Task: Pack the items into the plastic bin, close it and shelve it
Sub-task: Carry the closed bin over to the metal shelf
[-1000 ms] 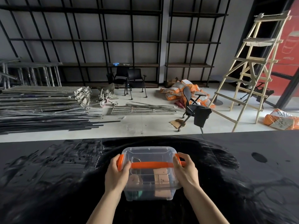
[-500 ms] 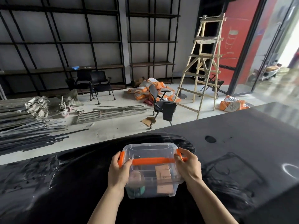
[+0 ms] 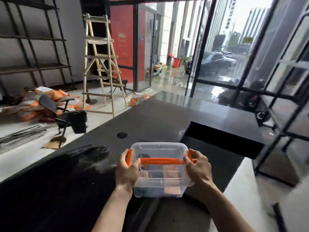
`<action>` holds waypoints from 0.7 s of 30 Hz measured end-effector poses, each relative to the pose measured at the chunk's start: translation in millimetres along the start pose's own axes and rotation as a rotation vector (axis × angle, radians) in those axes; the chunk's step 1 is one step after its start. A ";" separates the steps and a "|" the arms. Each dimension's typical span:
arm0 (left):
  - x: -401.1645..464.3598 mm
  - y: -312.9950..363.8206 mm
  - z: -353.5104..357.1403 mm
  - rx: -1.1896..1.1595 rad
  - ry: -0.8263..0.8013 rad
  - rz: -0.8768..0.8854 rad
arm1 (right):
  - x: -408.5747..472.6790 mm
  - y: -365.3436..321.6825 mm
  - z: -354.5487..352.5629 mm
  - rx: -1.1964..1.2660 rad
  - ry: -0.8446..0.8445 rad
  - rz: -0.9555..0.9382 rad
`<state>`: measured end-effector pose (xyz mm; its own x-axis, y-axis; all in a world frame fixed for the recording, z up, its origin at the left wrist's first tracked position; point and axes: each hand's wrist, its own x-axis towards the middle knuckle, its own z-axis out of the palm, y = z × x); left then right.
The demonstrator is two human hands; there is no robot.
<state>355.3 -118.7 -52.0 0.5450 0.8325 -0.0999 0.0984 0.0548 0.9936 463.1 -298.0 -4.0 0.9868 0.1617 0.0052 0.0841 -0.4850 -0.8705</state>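
A clear plastic bin (image 3: 158, 149) with its lid on and an orange handle (image 3: 162, 161) is held between both hands above the dark countertop (image 3: 158, 114). My left hand (image 3: 127, 173) grips its left side by the orange clip. My right hand (image 3: 198, 169) grips the right side. Through the clear walls I see a brown cardboard box (image 3: 171, 180) and other small items, blurred.
A black metal shelf frame (image 3: 284, 104) stands at the right. A rectangular dark opening (image 3: 222, 139) lies in the countertop ahead of the bin. A wooden ladder (image 3: 100, 64), an office chair (image 3: 66, 114) and orange sacks (image 3: 33, 104) sit on the floor at the left.
The view has swung right, from the back wall shelving to the glass front and the shelf frame at the right. The bin stays held in both hands.
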 end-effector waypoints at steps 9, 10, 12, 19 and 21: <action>-74.3 -35.2 172.4 0.111 -0.391 0.082 | -16.0 114.4 -147.6 -0.007 0.331 0.198; -85.0 -43.0 190.6 0.121 -0.427 0.086 | -16.1 131.7 -160.9 -0.001 0.352 0.216; -106.8 -64.4 226.1 0.149 -0.478 0.089 | -15.9 169.0 -184.8 0.029 0.388 0.252; -180.5 -167.1 350.8 0.151 -0.568 0.105 | -3.5 329.4 -255.4 0.045 0.469 0.306; -203.9 -189.6 384.5 0.150 -0.584 0.091 | 1.5 370.2 -278.9 0.042 0.481 0.335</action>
<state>545.6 -510.9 -240.0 0.9190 0.3880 -0.0695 0.1235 -0.1159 0.9855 534.2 -717.0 -189.0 0.9113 -0.4074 -0.0592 -0.2389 -0.4061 -0.8821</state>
